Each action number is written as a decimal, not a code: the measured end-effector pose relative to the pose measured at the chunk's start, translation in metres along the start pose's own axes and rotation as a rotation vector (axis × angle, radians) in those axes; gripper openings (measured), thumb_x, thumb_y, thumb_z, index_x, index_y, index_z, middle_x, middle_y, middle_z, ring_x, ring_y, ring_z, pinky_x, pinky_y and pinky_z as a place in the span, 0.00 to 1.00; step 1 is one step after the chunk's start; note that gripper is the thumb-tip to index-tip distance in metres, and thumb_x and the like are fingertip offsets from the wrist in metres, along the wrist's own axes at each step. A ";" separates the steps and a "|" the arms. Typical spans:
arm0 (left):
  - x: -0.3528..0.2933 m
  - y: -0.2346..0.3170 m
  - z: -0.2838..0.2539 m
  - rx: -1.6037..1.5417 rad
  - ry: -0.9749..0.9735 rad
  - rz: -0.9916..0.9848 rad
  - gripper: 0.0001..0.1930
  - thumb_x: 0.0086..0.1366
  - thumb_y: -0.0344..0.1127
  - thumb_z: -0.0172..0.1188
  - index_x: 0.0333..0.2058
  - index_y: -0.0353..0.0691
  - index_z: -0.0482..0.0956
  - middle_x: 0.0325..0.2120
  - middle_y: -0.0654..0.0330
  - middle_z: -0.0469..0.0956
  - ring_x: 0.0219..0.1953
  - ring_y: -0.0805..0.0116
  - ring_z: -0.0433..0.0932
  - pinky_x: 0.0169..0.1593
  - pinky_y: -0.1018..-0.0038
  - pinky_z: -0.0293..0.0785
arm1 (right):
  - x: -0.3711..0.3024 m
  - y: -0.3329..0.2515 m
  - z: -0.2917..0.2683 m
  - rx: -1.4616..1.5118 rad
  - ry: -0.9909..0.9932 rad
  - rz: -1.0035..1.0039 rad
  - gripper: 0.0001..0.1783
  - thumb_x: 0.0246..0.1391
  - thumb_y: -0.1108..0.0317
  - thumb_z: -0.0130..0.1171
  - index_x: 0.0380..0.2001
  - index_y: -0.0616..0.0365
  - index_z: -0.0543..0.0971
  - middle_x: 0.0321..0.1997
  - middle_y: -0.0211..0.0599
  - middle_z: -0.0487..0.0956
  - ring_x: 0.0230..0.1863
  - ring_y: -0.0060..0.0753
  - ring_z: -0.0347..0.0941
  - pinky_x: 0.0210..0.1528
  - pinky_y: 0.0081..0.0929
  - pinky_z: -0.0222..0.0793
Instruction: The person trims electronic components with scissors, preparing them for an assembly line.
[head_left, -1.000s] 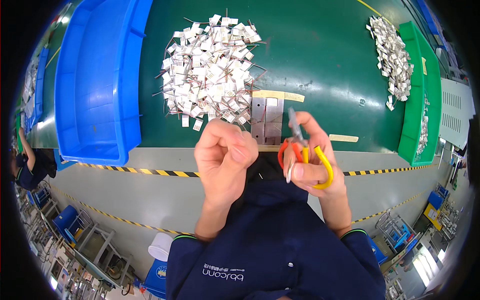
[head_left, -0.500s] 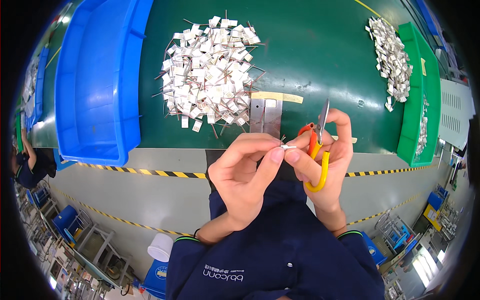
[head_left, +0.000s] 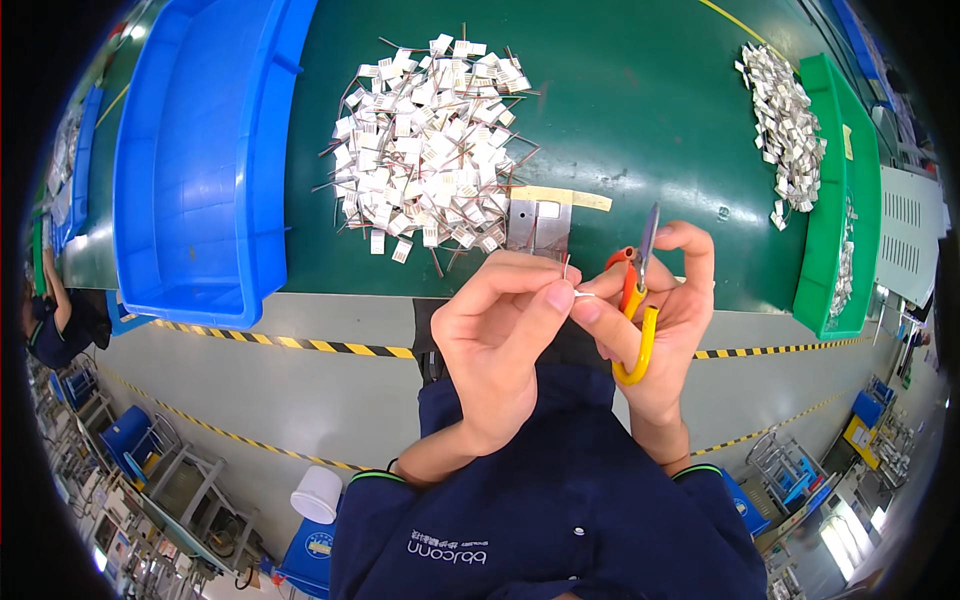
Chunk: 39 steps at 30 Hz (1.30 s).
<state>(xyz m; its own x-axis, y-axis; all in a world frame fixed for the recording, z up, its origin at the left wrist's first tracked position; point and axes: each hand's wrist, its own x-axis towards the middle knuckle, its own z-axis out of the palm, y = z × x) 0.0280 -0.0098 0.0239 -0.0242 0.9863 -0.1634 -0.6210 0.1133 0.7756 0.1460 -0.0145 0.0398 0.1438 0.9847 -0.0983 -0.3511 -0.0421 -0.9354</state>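
My left hand [head_left: 500, 345] pinches a small white connector [head_left: 583, 294] between thumb and forefinger, just beyond the table's front edge. Most of that piece is hidden by the fingertips; a thin wire [head_left: 567, 264] sticks up from them. Against its other side rests the thumb of my right hand [head_left: 665, 335]. Scissors [head_left: 648, 345] with yellow and orange handle loops hang in my right hand, blades pointing away from me. Its forefinger curls above them. A big pile of white connectors with short dark wires [head_left: 425, 150] lies on the green table, beyond my left hand.
Past my fingers a flat metal fixture [head_left: 538, 232] sits by a strip of beige tape [head_left: 585, 199]. A blue bin [head_left: 262, 180] stands at left. At right are a smaller connector pile [head_left: 785, 125] and a green bin [head_left: 830, 310]. Another person [head_left: 62, 335] is at far left.
Both hands appear slightly farther right, as does most of the table scene. The wire at my left fingertips now stands more upright, and less of the white connector shows. The scissors stay in my right hand.
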 end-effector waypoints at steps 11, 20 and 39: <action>-0.003 -0.002 0.005 -0.016 0.059 0.067 0.02 0.59 0.22 0.57 0.32 0.30 0.76 0.30 0.57 0.75 0.34 0.73 0.75 0.40 0.78 0.70 | -0.004 0.002 0.001 0.002 -0.047 0.031 0.30 0.42 0.87 0.63 0.41 0.58 0.57 0.28 0.42 0.79 0.34 0.27 0.78 0.40 0.21 0.73; -0.004 -0.001 0.007 -0.009 0.050 0.081 0.02 0.59 0.21 0.57 0.31 0.29 0.76 0.30 0.56 0.75 0.33 0.73 0.74 0.39 0.78 0.70 | -0.006 -0.001 -0.002 -0.007 -0.073 0.038 0.29 0.42 0.87 0.64 0.38 0.57 0.56 0.29 0.40 0.78 0.34 0.26 0.79 0.39 0.21 0.74; -0.015 0.009 0.010 0.125 0.083 0.001 0.04 0.58 0.25 0.56 0.25 0.32 0.72 0.24 0.57 0.72 0.26 0.72 0.70 0.35 0.77 0.67 | 0.034 -0.060 -0.031 -0.166 -0.420 0.540 0.12 0.41 0.84 0.54 0.33 0.74 0.76 0.26 0.45 0.80 0.29 0.27 0.79 0.29 0.14 0.73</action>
<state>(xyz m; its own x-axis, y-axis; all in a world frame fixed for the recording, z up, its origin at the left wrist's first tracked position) 0.0305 -0.0221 0.0394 -0.0926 0.9736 -0.2086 -0.5190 0.1316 0.8446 0.2003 0.0164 0.0822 -0.3918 0.7993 -0.4557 -0.1221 -0.5361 -0.8353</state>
